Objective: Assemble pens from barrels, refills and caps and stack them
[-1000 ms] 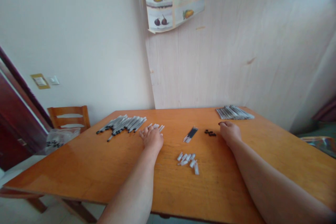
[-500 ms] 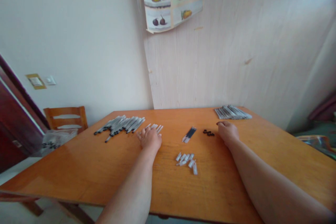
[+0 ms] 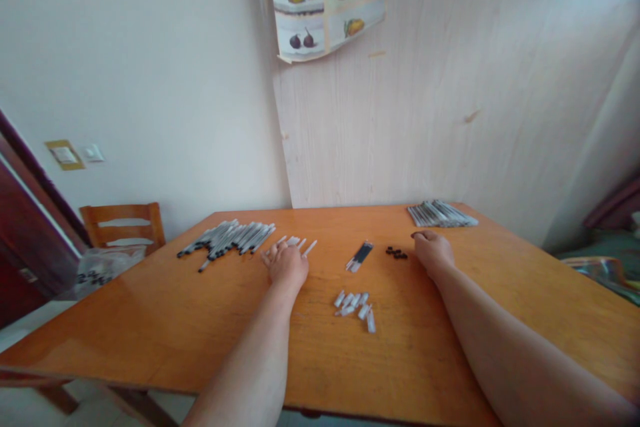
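My left hand [image 3: 287, 263] lies over a small row of clear pen barrels [image 3: 311, 247], its fingers spread on them and partly covering them. My right hand [image 3: 433, 248] rests on the table with its fingers curled in. A dark spot shows at its fingertips, too small to name. Just left of that hand sit several small black plugs [image 3: 397, 253]. Between the hands is a bundle of thin pen refills [image 3: 359, 256] with dark ink. Nearer to me lies a loose group of clear pen caps [image 3: 353, 305].
On the left of the wooden table [image 3: 200, 333] a wide pile of pens with black ends [image 3: 233, 238] is spread out. More pens [image 3: 440, 213] lie stacked at the back right. Behind the left edge stand a chair [image 3: 123, 223] and a plastic bag [image 3: 100, 267] with black pieces.
One clear barrel beside my left hand has swung or slid to the right, apart from the others. My right hand stays where it was.
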`<state>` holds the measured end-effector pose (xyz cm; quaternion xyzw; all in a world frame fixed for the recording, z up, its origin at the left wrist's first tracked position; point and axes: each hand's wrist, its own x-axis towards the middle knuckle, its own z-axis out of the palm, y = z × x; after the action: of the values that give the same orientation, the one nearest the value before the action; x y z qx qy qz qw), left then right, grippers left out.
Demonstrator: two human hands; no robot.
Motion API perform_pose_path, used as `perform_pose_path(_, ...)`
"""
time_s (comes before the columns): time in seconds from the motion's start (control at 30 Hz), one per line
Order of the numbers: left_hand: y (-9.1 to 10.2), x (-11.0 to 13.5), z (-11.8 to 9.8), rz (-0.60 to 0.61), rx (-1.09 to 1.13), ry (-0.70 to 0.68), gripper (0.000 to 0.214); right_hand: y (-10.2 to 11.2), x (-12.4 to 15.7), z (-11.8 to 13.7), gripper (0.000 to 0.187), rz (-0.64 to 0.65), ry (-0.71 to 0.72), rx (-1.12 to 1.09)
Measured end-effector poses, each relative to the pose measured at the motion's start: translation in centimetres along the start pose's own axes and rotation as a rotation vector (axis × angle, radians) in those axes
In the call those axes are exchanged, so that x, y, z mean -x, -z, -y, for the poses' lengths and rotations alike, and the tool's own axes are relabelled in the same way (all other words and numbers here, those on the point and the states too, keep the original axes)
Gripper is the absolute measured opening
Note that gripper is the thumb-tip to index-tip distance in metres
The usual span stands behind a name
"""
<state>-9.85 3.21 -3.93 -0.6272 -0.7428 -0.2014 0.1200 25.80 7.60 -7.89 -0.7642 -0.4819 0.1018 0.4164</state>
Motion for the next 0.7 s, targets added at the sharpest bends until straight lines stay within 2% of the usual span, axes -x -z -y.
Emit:
perform_pose_path(0.1, 0.7, 0.0, -0.3, -0.047, 0.05, -0.042, 0.022, 0.0, -0.1, 0.0, 0.04, -0.008, -0.002, -0.016)
perform_pose_path(0.17, 1.2, -0.1, -0.5, -0.023, 0.124, -0.049, 0.022, 0.0, -0.1, 0.0, 0.039, -0.016, 0.003, -0.022)
perform_pose_path(0.23, 1.3, -0.5, -0.5, -0.042, 0.229, -0.02, 0.022, 0.1, -0.1, 0.0, 0.038, -0.021, 0.01, -0.022)
perform_pose_path(0.3, 1.1, -0.9, -0.2, -0.078, 0.392, 0.004, 0.023, 0.2, -0.1, 0.1, 0.038, -0.017, 0.016, -0.023)
perform_pose_path(0.4, 0.4, -1.7, 0.1, -0.126, 0.75, 0.011, 0.022, 0.3, 0.0, 0.3, 0.039, -0.003, 0.017, -0.019)
perform_pose_path(0.5, 0.1, -1.9, 0.0, -0.168, 1.103, 0.1, 0.023, 0.6, 0.3, 0.7, 0.04, -0.004, 0.019, 0.0)
perform_pose_path(0.6, 0.5, -1.8, -0.5, -0.148, 1.366, 0.19, 0.022, 0.8, 1.0, 1.7, 0.038, -0.004, 0.065, 0.056)
perform_pose_path(0.7, 0.9, -1.6, -1.0, -0.115, 1.52, 0.224, 0.025, 0.9, 2.0, 3.2, 0.035, 0.038, 0.149, 0.098)
